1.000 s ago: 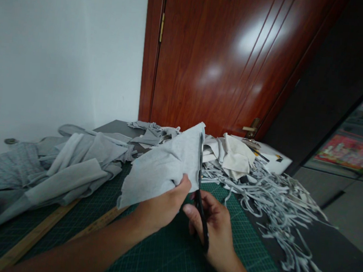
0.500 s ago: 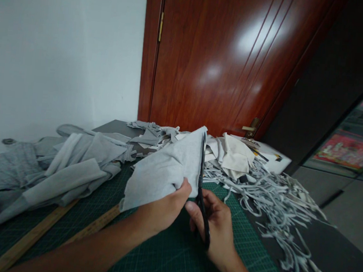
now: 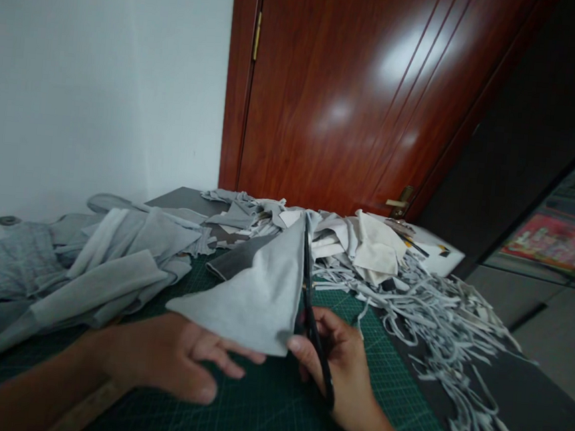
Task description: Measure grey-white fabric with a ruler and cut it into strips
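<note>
My right hand (image 3: 340, 361) grips black-handled scissors (image 3: 314, 328), blades pointing away from me. A light grey piece of cloth (image 3: 260, 300) is raised above the mat, its right edge running along the blades; I cannot tell whether the blades are fully closed. Below the near edge of that cloth is my left hand (image 3: 174, 356), open with its fingers stretched out. Its fingertips lie close to the cloth's lower edge; whether they touch it is unclear. The right thumb is at the cloth's near corner.
A green cutting mat (image 3: 260, 414) covers the middle of the dark table. Folded grey cloth (image 3: 107, 260) lies on the left, tangled grey strips (image 3: 439, 323) on the right. Cream cloth (image 3: 375, 247) and scraps lie at the back, before a brown door (image 3: 328, 98).
My left hand has let go of the cloth, opened and moved left and nearer. The cloth has turned to a pointed shape, and the scissors have shifted slightly left.
</note>
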`<state>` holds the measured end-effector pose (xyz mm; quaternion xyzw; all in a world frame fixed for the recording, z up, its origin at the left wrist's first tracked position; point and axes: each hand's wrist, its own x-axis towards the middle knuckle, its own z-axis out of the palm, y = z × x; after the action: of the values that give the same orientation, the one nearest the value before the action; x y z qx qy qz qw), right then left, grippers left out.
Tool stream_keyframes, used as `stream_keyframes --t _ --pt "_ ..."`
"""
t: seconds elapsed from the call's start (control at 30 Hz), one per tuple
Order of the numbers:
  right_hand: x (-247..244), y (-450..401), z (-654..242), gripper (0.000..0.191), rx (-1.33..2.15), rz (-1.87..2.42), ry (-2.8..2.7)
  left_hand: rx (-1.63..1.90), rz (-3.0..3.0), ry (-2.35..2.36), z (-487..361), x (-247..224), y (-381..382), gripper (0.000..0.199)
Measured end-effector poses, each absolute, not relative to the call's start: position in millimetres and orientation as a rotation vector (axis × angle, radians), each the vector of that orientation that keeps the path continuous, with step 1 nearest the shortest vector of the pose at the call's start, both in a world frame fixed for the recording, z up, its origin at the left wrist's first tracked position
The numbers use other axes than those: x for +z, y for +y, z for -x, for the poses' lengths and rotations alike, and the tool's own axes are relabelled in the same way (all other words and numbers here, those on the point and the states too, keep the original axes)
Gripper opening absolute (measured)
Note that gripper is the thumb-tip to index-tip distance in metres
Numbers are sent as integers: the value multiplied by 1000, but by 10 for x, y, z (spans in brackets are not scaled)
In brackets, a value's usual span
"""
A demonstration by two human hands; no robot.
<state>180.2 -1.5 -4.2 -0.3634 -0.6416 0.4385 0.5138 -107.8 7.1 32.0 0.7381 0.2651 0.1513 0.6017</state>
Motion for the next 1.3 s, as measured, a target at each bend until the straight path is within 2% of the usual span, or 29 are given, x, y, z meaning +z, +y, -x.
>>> stream_keyframes --t 0.03,0.07,0.17,0.23,0.3,0.37,0.47,0.57,0.63,0.7,0.83,0.93,1.1,1.2,1.3 --pt "-45 -20 -1800 36 1077 861 -1548 207 -1659 661 1243 391 77 76" --pt "-46 -26 -1797 36 1100 845 -1554 127 -1643 713 1395 477 87 73" --pt "-44 -53 -1787 36 1169 769 -1581 118 -1560 772 1687 777 195 42" --pt "-49 -71 -1779 36 1192 694 -1625 318 -1634 769 1694 955 356 26" --pt "-82 -84 -1770 35 1228 620 -1661 815 -1652 768 1553 1066 557 24" --pt "-156 -86 -1758 37 1317 559 -1648 999 -1558 649 1315 1081 742 35" --pt "-314 -72 -1741 49 1510 509 -1595 836 -1499 508 933 948 905 82" --pt "-433 -64 -1743 63 1562 523 -1560 494 -1371 267 703 771 919 99" --pt "-458 -70 -1764 67 1509 578 -1563 352 -1370 235 682 709 884 101" --pt "-446 -80 -1796 67 1446 646 -1606 390 -1366 302 748 702 843 92" --pt "-399 -82 -1851 63 1430 695 -1643 672 -1236 503 964 773 789 57" --pt "-373 -57 -1868 59 1484 658 -1611 684 -1246 578 1070 843 780 38" --pt "-294 -32 -1874 42 1566 560 -1633 642 -1347 463 1138 949 808 37" --pt "-253 -41 -1871 41 1558 561 -1639 709 -1304 450 1147 1013 795 45" --pt "-245 -46 -1873 43 1526 584 -1649 724 -1231 525 1106 1086 740 36"
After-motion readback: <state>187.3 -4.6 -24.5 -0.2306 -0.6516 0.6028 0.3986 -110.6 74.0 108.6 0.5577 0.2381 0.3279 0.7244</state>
